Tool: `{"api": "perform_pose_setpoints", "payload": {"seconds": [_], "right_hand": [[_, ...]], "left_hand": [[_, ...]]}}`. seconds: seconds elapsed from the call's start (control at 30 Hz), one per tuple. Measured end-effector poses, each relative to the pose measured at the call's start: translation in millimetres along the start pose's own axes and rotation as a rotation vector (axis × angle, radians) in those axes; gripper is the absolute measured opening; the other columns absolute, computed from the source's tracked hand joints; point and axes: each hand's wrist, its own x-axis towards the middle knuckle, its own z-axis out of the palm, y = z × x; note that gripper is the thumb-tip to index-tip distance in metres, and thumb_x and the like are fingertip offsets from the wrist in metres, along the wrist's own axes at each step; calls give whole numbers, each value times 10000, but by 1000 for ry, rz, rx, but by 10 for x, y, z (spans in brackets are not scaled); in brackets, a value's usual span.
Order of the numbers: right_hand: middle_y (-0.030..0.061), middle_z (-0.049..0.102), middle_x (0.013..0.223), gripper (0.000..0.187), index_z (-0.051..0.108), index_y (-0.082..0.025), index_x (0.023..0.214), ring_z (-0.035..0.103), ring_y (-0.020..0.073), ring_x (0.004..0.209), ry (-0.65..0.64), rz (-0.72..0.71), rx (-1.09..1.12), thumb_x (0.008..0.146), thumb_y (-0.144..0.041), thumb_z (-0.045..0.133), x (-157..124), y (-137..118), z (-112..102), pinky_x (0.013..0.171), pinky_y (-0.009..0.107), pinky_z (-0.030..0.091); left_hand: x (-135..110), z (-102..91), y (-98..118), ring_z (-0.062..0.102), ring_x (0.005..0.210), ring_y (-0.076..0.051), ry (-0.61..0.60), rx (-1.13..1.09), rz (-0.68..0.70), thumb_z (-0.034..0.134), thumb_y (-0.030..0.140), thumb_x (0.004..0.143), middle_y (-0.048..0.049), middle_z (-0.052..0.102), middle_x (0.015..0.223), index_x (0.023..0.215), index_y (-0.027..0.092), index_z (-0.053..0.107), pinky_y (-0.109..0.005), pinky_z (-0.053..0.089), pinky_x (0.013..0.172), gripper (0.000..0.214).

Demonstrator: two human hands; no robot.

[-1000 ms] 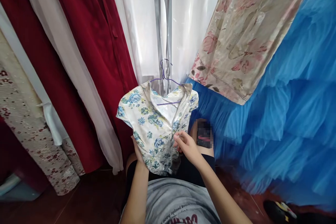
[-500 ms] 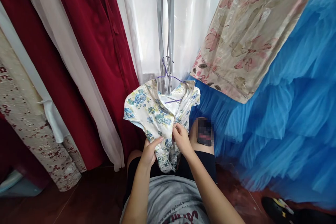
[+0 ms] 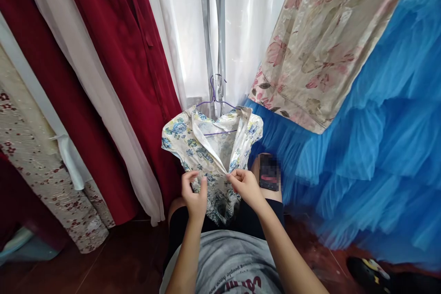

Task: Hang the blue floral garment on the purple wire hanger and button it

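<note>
A small white dress with blue flowers (image 3: 193, 140) hangs on a purple wire hanger (image 3: 216, 101) in front of me. My left hand (image 3: 195, 195) pinches the left edge of the dress's open front. At the right edge of that opening, my right hand (image 3: 245, 185) is closed on the cloth. The two edges are held slightly apart, so the lining inside shows. The skirt of the dress falls between my wrists onto my lap.
A phone (image 3: 269, 172) rests on my right thigh. Dark red garments (image 3: 113, 55) and a white sheer one (image 3: 82, 82) hang at left, a blue tulle skirt (image 3: 372, 147) and a beige floral cloth (image 3: 324, 36) at right. A metal rack pole (image 3: 206, 32) stands behind.
My left hand has come from under the dress to its front edge. Both hands now pull the front open, where before it lay closed.
</note>
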Motion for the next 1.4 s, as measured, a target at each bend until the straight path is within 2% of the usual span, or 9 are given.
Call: {"api": "perform_pose_setpoints", "payload": {"seconds": [0.13, 0.37, 0.67, 0.87, 1.0, 1.1, 1.17, 1.3, 1.4], "right_hand": [[-23, 544, 464, 320, 571, -186, 659, 441, 114, 414, 5, -17, 14, 829, -430, 689, -35, -32, 43, 462, 240, 294], [-30, 510, 419, 375, 579, -186, 606, 369, 91, 373, 25, 0, 228, 811, -479, 694, 135, -184, 78, 428, 247, 286], [-37, 475, 461, 247, 609, -167, 584, 306, 62, 392, 118, -131, 345, 702, -358, 711, 1373, -1101, -96, 396, 242, 205], [-30, 513, 485, 246, 630, -152, 640, 355, 64, 409, 66, -167, 354, 739, -363, 712, 1398, -1245, -82, 400, 228, 244], [-45, 507, 448, 249, 620, -166, 703, 357, 77, 394, 42, -194, 359, 757, -393, 710, 1246, -1130, -83, 397, 229, 254], [-45, 521, 438, 254, 605, -174, 718, 367, 79, 388, 43, -252, 327, 777, -403, 699, 1171, -1145, -100, 407, 229, 266], [-44, 533, 443, 268, 596, -181, 728, 379, 80, 385, 39, -301, 293, 790, -424, 691, 1150, -1187, -119, 416, 230, 277], [-39, 546, 451, 283, 582, -194, 745, 408, 94, 387, 39, -364, 227, 812, -458, 660, 1228, -1161, -127, 433, 240, 301], [-42, 535, 449, 249, 548, -211, 717, 428, 107, 400, 116, -363, 136, 816, -424, 633, 1343, -959, -70, 456, 247, 320]], "left_hand": [[-147, 225, 191, 645, 995, -219, -431, -59, -15, 636, 267, 896, -70, 669, 1042, 1092, 216, 594, -319, 494, 897, 207], [-170, 355, 176, 615, 761, -178, -487, 12, -3, 540, 230, 916, -25, 627, 795, 809, 215, 558, -285, 478, 758, 109], [-77, 372, 449, 569, 714, -176, -836, 270, 100, 552, 64, 779, -22, 598, 791, 791, 214, 553, -265, 389, 653, 151], [22, 305, 337, 598, 684, -175, -942, 236, 38, 600, 97, 776, -16, 625, 737, 784, 204, 607, -261, 411, 640, 108], [508, 293, 452, 631, 698, -176, -747, 100, 13, 587, 223, 878, -11, 656, 735, 853, 207, 655, -261, 461, 650, 74], [1077, 349, 754, 617, 697, -162, -451, 33, 194, 573, 279, 934, -9, 654, 786, 1127, 220, 645, -264, 479, 673, 214], [1425, 428, 934, 615, 713, -164, -398, 45, 338, 547, 294, 965, -28, 673, 860, 1262, 227, 613, -273, 477, 684, 312], [1781, 631, 1067, 613, 797, -186, -470, 153, 542, 530, 298, 982, -49, 684, 890, 963, 195, 686, -287, 454, 741, 187], [1821, 720, 1071, 594, 791, -182, -377, 174, 598, 528, 272, 981, -36, 647, 826, 863, 187, 645, -283, 436, 764, 187]]}}
